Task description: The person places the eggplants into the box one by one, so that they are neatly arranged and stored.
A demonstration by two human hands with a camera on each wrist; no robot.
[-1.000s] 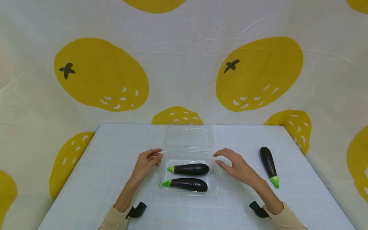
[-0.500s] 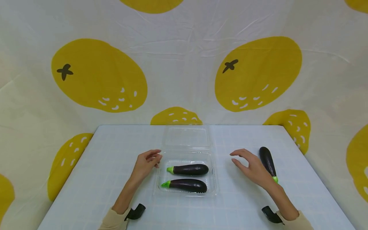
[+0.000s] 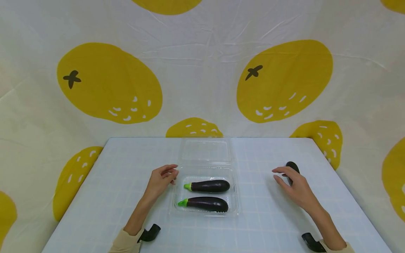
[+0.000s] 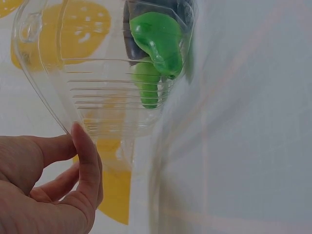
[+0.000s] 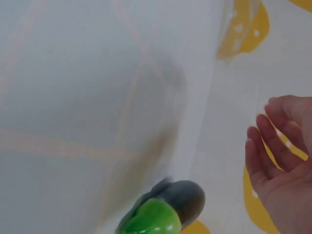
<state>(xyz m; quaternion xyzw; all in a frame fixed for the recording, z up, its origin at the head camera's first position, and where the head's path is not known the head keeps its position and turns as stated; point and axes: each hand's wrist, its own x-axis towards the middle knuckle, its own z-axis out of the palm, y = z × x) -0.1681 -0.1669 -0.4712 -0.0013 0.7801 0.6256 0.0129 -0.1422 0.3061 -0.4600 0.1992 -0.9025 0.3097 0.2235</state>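
A clear plastic clamshell container [image 3: 207,172] stands with its lid [image 3: 206,151] folded back. Two dark eggplants with green stems lie in it, the far eggplant [image 3: 211,186] and the near eggplant [image 3: 208,203], both with stems to the left. My left hand [image 3: 160,181] pinches the container's left rim between thumb and finger, as the left wrist view shows. Over a third eggplant [image 3: 293,166] on the right hovers my right hand [image 3: 299,191], fingers gently bent and apart from it. That hand hides most of this eggplant in the head view; its green stem end [image 5: 152,219] shows in the right wrist view.
A white table [image 3: 253,225] with a faint check pattern carries everything. Behind it hangs a white cloth [image 3: 199,77] printed with large yellow fruit. Black wrist cameras, such as the left one [image 3: 151,232], sit under both wrists.
My right hand has moved right, from beside the container to above the third eggplant. My left hand stays at the container's left rim, and the two eggplants inside lie as before.
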